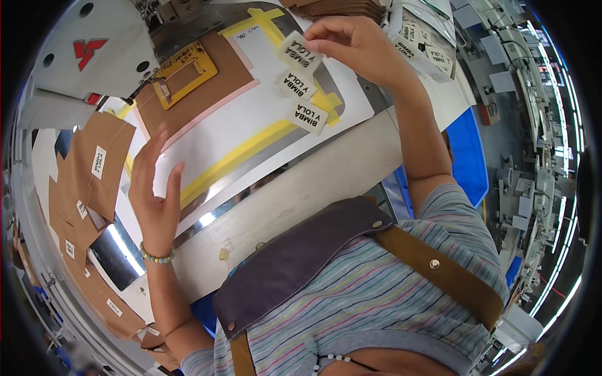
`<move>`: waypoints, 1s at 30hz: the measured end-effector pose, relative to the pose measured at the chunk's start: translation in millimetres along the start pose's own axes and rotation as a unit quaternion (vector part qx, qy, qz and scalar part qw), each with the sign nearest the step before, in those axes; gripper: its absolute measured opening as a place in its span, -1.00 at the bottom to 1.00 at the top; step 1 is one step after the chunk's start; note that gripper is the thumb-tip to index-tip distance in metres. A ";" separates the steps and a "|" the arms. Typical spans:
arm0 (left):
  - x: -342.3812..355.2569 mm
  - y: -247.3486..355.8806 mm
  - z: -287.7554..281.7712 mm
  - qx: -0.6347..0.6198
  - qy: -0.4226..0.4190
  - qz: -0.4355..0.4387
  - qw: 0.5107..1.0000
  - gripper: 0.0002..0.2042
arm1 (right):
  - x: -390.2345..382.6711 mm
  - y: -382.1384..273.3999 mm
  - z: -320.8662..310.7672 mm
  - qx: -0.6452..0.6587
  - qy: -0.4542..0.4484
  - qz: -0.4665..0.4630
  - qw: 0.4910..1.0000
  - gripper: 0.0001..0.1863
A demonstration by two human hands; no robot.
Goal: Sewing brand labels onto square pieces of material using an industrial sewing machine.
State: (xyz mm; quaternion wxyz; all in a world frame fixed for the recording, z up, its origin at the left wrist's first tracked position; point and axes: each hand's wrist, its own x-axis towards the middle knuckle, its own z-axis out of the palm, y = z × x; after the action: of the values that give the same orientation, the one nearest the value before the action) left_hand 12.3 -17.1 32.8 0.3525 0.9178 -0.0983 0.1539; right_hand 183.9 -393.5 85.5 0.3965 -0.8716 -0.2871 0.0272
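My right hand (348,47) pinches a small white fabric label (296,55) at the top right of a white work board (232,138) edged with yellow tape. Two more white labels (308,116) lie just below it, slightly fanned. My left hand (153,188) is open, fingers apart, over the board's left part, its fingertips near the lower left of a brown panel (223,75) with pink strips along its edges. A yellow template frame (200,81) sits on that panel beside the sewing machine head (94,50).
Brown pieces with white labels (110,172) overlap along the left side. At the top right are a box of labels (439,62) and stacked brown pieces (338,9). A pale table edge (282,197) runs below the board. A blue bin (467,160) stands right of my arm.
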 end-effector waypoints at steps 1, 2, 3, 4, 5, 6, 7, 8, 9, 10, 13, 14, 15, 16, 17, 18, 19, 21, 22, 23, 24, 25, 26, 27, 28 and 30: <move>5.9 13.7 0.4 -0.076 -0.005 -0.037 0.996 -0.51 | 10.6 -7.9 12.0 0.080 -0.007 0.007 0.997 -0.81; 10.9 20.9 4.3 -0.164 -0.025 -0.066 0.984 -0.49 | 17.8 -16.5 24.7 0.085 -0.010 -0.001 0.996 -0.81; 15.3 24.7 11.0 -0.244 -0.025 -0.093 0.965 -0.49 | 24.3 -26.3 41.6 0.188 -0.064 0.021 0.980 -0.81; 20.8 26.5 20.6 -0.326 -0.025 -0.115 0.938 -0.48 | 28.0 -35.3 56.8 0.284 -0.116 0.046 0.951 -0.82; 24.8 27.9 29.0 -0.367 -0.023 -0.127 0.921 -0.49 | 29.1 -40.6 74.1 0.328 -0.136 0.058 0.933 -0.82; 28.1 29.9 35.0 -0.408 -0.019 -0.138 0.903 -0.50 | 28.6 -46.8 89.2 0.369 -0.157 0.071 0.913 -0.83; 33.4 35.2 41.1 -0.431 0.003 -0.151 0.889 -0.63 | 25.4 -52.9 96.4 0.404 -0.173 0.098 0.893 -0.83; 34.9 28.4 41.7 -0.427 0.005 -0.152 0.891 -0.63 | 25.8 -54.3 101.4 0.407 -0.175 0.094 0.892 -0.83; 37.6 23.7 43.8 -0.419 0.017 -0.184 0.889 -0.70 | 25.8 -53.8 103.4 0.369 -0.198 0.109 0.901 -0.81; 40.3 19.6 44.4 -0.412 0.028 -0.217 0.885 -0.77 | 26.3 -53.0 104.8 0.330 -0.222 0.123 0.909 -0.80; 48.3 6.0 40.5 -0.373 0.003 -0.225 0.900 -0.84 | 32.0 -46.2 99.6 0.198 -0.127 0.039 0.971 -0.76; 50.1 1.1 39.1 -0.349 -0.038 -0.225 0.909 -0.84 | 35.3 -43.7 98.0 0.107 -0.061 -0.026 0.992 -0.74; 52.9 -2.3 39.2 -0.350 -0.039 -0.224 0.909 -0.84 | 39.8 -41.0 97.3 0.108 -0.053 -0.057 0.991 -0.73; 55.2 -5.2 39.5 -0.313 -0.081 -0.203 0.924 -0.83 | 41.8 -41.1 96.9 0.107 -0.052 -0.056 0.991 -0.73; 57.0 -6.9 39.7 -0.274 -0.123 -0.182 0.936 -0.83 | 45.1 -43.5 96.7 0.090 -0.069 -0.112 0.987 -0.75; 58.8 -7.5 40.3 -0.275 -0.124 -0.181 0.936 -0.83 | 48.2 -45.8 96.8 0.072 -0.085 -0.166 0.980 -0.77; 60.3 -7.6 40.8 -0.273 -0.126 -0.177 0.937 -0.83 | 51.1 -47.6 97.6 0.072 -0.085 -0.166 0.980 -0.77; 62.2 -9.9 39.5 -0.269 -0.127 -0.174 0.939 -0.84 | 56.8 -50.6 100.3 0.020 -0.150 -0.194 0.969 -0.81; 62.3 -12.0 37.9 -0.247 -0.108 -0.155 0.950 -0.84 | 61.5 -49.4 101.3 0.021 -0.149 -0.195 0.969 -0.81; 62.5 -14.8 36.4 -0.225 -0.088 -0.137 0.961 -0.84 | 69.0 -46.0 102.0 0.019 -0.155 -0.169 0.973 -0.82; 61.7 -20.0 34.8 -0.221 -0.085 -0.139 0.962 -0.84 | 78.3 -44.2 104.1 0.017 -0.162 -0.147 0.976 -0.84; 62.4 -26.8 35.4 -0.163 -0.009 -0.103 0.981 -0.84 | 89.0 -41.0 106.7 0.019 -0.163 -0.151 0.975 -0.84; 62.2 -32.5 33.4 -0.103 0.066 -0.067 0.990 -0.81 | 102.4 -36.8 110.9 0.033 -0.127 -0.118 0.984 -0.83; 67.7 -34.4 28.1 -0.048 0.077 -0.029 0.995 -0.78 | 114.8 -28.8 112.5 0.044 -0.087 -0.080 0.992 -0.83; 67.6 -37.7 23.4 -0.045 0.079 -0.029 0.995 -0.78 | 127.6 -21.7 116.5 0.045 -0.087 -0.083 0.992 -0.83; 66.9 -44.6 17.1 -0.007 0.093 -0.038 0.995 -0.80 | 149.4 -12.5 123.5 0.000 -0.078 -0.092 0.993 -0.81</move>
State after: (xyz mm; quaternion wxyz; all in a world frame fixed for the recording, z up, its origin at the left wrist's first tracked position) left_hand 91.2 -0.8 16.8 0.3719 0.9003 -0.0314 0.2240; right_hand 268.5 -225.5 36.7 0.3742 -0.8364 -0.3962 0.0581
